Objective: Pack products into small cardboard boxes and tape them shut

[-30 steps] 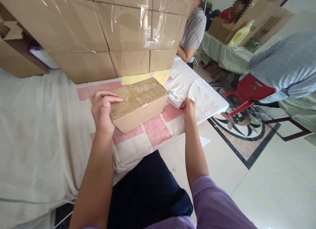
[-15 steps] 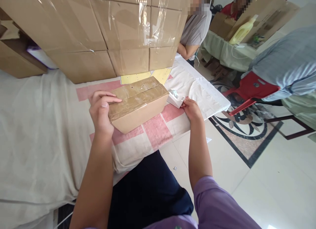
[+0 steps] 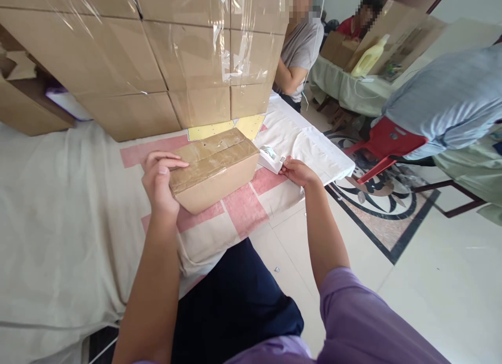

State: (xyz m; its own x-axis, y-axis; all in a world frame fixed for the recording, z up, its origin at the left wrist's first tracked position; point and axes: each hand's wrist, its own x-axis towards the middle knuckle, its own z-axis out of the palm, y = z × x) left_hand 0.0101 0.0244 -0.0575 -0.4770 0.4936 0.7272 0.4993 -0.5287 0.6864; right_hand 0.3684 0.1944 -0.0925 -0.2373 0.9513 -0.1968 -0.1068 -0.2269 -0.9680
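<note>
A closed cardboard box (image 3: pixel 215 170), with clear tape over its top, rests on the table in front of me. Around its left end is my left hand (image 3: pixel 159 178), fingers lying on the top and thumb against the side. Just off the box's right end stands a white tape dispenser (image 3: pixel 270 160) with a roll of clear tape (image 3: pixel 269 151). My right hand (image 3: pixel 297 170) pinches at the dispenser's cutting end, where the tape comes off; the fingertips partly hide what they hold.
Tall stacked cartons (image 3: pixel 196 60) wrapped in clear film stand behind the box, with yellow sheets (image 3: pixel 212 130) at their foot. An open carton (image 3: pixel 31 105) is at far left. The cloth-covered table (image 3: pixel 325 149) ends at right. Beyond are a red chair (image 3: pixel 398 139) and several people.
The view has shifted slightly. My left hand stays on the box, and my right hand remains pinched at the dispenser's cutting end.
</note>
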